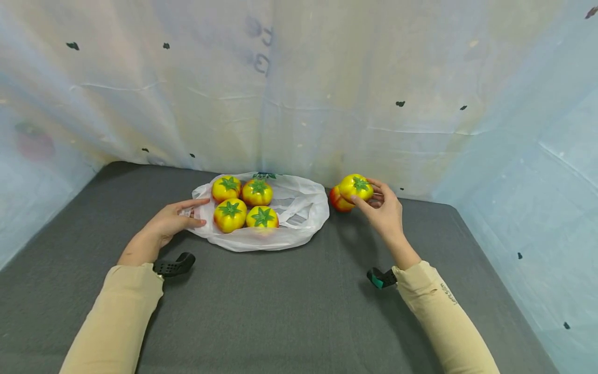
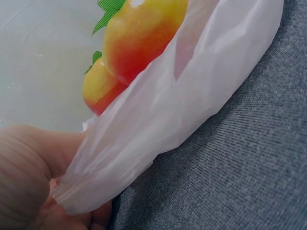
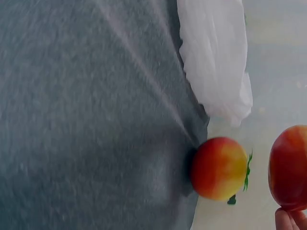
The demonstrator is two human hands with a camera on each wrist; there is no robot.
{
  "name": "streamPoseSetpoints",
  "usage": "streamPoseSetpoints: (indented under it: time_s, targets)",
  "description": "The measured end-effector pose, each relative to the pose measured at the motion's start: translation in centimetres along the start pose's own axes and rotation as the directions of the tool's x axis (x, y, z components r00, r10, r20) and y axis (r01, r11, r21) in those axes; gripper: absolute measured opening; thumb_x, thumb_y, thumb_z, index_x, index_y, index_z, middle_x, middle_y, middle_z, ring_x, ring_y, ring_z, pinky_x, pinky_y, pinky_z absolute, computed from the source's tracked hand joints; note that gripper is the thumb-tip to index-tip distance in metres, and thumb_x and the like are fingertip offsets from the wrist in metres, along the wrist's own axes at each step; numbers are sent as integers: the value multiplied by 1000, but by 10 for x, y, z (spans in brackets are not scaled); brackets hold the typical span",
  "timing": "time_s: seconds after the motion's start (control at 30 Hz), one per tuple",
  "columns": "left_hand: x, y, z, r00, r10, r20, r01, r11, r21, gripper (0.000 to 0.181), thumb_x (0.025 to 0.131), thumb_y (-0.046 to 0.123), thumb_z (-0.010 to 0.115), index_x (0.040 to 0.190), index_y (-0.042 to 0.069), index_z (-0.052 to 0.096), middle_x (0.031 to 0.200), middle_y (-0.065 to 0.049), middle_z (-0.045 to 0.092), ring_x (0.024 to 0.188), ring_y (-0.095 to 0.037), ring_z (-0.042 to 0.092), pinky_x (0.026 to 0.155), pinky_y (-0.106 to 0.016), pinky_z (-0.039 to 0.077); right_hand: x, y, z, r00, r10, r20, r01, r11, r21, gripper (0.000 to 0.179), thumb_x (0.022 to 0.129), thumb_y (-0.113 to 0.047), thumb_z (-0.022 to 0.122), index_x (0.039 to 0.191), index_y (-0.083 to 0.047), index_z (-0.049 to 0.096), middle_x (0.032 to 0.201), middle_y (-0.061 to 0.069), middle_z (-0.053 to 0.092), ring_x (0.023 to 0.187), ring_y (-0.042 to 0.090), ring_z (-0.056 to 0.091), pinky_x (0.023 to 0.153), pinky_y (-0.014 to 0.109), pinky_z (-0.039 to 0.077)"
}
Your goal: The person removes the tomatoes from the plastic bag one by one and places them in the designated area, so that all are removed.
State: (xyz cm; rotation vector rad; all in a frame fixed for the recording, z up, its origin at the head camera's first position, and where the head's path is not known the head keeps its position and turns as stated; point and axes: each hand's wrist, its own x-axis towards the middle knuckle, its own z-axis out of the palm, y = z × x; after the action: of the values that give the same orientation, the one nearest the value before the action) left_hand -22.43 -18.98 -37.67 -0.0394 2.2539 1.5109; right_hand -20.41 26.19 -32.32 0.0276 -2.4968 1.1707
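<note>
A white plastic bag (image 1: 299,238) lies spread open on the dark table, with several yellow-and-red tomatoes (image 1: 230,215) topped by green star-shaped leaves inside it. My left hand (image 1: 170,221) pinches the bag's left edge; in the left wrist view the thumb lies over the film (image 2: 129,143) and the fingers are partly hidden beneath it. To the right of the bag, my right hand (image 1: 386,210) holds one tomato (image 1: 356,186) between thumb and fingers, raised above the table. Behind and below that one, another tomato (image 1: 340,201) rests on the table, partly covered in the head view.
Pale plastic sheeting (image 1: 317,104) hangs as a wall behind the table and continues along both sides. The grey cloth-covered table (image 1: 280,311) reaches back to that sheet. A black wrist strap (image 1: 175,265) sits on each wrist.
</note>
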Motion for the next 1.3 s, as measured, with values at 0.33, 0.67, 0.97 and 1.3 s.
streamPoseSetpoints:
  time_s: [0.33,0.67,0.97,1.3]
  targets:
    - [-2,1,0,1000,7,4,-7,1000,4,71,90,17,65,151,13,29,159,-24,-5,143,-47,2,113,-62,14,5,16,-10,996,80,-36,-81,996,-25,61,85,-34,72,137,-12,50,129,18,55,108,32,59,91,42,50]
    - [2,-3,-1,1000,22,0,-22,1000,-12,72,89,15,66,151,12,29,159,-23,-6,145,-45,0,114,-61,15,11,28,-13,994,105,-42,-108,991,-78,62,87,-35,70,139,-11,48,131,20,53,112,35,56,94,46,48]
    - [2,-1,-1,1000,30,2,-29,999,-12,73,88,16,67,150,12,30,159,-22,-5,145,-45,-1,114,-61,14,13,40,-13,981,194,-15,-195,974,-115,64,88,-36,68,142,-12,44,134,20,53,117,36,54,97,48,46]
    - [1,-2,-1,999,38,1,-38,999,-8,72,88,15,67,150,11,31,159,-23,-4,145,-44,0,114,-60,14,15,51,-12,963,268,15,-264,956,-132,65,89,-31,67,144,-9,40,139,24,48,122,39,50,99,50,44]
